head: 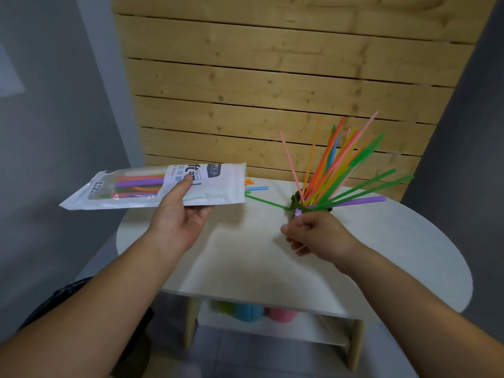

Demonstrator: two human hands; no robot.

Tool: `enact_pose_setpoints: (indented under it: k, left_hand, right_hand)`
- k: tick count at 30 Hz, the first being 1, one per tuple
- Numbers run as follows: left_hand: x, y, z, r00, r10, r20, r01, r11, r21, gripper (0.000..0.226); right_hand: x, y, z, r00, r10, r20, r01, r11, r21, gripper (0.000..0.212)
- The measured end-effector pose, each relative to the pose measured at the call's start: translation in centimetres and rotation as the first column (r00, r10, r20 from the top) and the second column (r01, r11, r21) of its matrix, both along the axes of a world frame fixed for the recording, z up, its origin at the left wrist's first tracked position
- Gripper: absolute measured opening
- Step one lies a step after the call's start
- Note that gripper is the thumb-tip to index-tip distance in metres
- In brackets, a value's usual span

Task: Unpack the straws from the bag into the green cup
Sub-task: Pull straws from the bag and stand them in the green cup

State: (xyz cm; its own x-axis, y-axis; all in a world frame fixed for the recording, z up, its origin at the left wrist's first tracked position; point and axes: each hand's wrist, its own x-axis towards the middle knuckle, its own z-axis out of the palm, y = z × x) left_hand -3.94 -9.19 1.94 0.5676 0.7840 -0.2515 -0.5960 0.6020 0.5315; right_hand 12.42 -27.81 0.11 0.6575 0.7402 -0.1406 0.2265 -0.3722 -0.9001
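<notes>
Hands differ: left hand (180,222) grips the white plastic straw bag (152,186); right hand (316,236), fingers curled, pinches a purple straw (360,201) beside the green cup (297,204).

Soft, even indoor light, moderately bright, falls from above and slightly from the left. The white worktop (381,241) is the brightest surface, close to washed out toward 3 o'clock. A broad, faint grey shadow crosses it from the middle toward 7 o'clock. The plastic bag (152,186) carries small glints of glare. Wide-angle distortion bows the wooden slat wall (272,77) and stretches both forearms at 7 and 5 o'clock. Slight blur softens the right hand (319,236); the shelf (313,330) below looks hazy and dim.
</notes>
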Motion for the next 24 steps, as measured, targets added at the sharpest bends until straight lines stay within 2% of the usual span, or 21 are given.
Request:
enact_pose_setpoints:
  k: [3,5,9,12,14,16,18,21,24]
  left_hand:
    - [-1.3,1.4,0.3,1.000,0.012,-0.003,-0.012,1.000,0.008,0.032]
    - [-2.4,2.5,0.4,1.000,0.027,-0.004,-0.027,0.999,0.018,0.031]
    - [-4.4,4.9,0.1,0.998,0.064,0.002,-0.064,0.998,0.028,0.033]
    - [-5.7,6.5,-0.5,0.997,0.082,0.002,-0.082,0.996,0.031,0.034]
    - [-6.3,7.3,-0.9,0.996,0.090,0.000,-0.090,0.995,0.032,0.035]
    - [-6.6,8.0,-1.4,0.995,0.097,-0.003,-0.097,0.995,0.028,0.035]
    - [-6.7,8.4,-1.8,0.995,0.098,-0.009,-0.098,0.995,0.021,0.031]
    - [-6.3,8.6,-2.1,0.995,0.093,-0.028,-0.093,0.996,0.007,0.025]
    - [-5.9,8.7,-2.2,0.995,0.089,-0.043,-0.089,0.996,-0.003,0.019]
  right_hand:
    - [-1.4,3.6,0.0,0.994,-0.029,0.105,0.016,0.993,0.117,0.007]
    - [-1.1,6.5,-0.5,0.988,-0.060,0.145,0.039,0.988,0.148,0.006]
    - [0.9,11.8,-2.8,0.967,-0.161,0.198,0.147,0.985,0.086,0.025]
    - [2.3,15.1,-5.3,0.943,-0.259,0.209,0.263,0.965,0.008,0.028]
    - [2.7,16.7,-6.6,0.896,-0.275,0.349,0.316,0.946,-0.066,0.032]
    - [2.9,17.7,-6.9,0.788,-0.175,0.590,0.362,0.907,-0.215,0.036]
    - [3.2,18.5,-6.7,0.715,-0.096,0.692,0.403,0.865,-0.297,0.038]
    - [3.6,19.4,-6.5,0.733,-0.103,0.672,0.403,0.862,-0.307,0.030]
    - [3.9,19.9,-6.9,0.822,-0.166,0.544,0.365,0.888,-0.280,0.020]
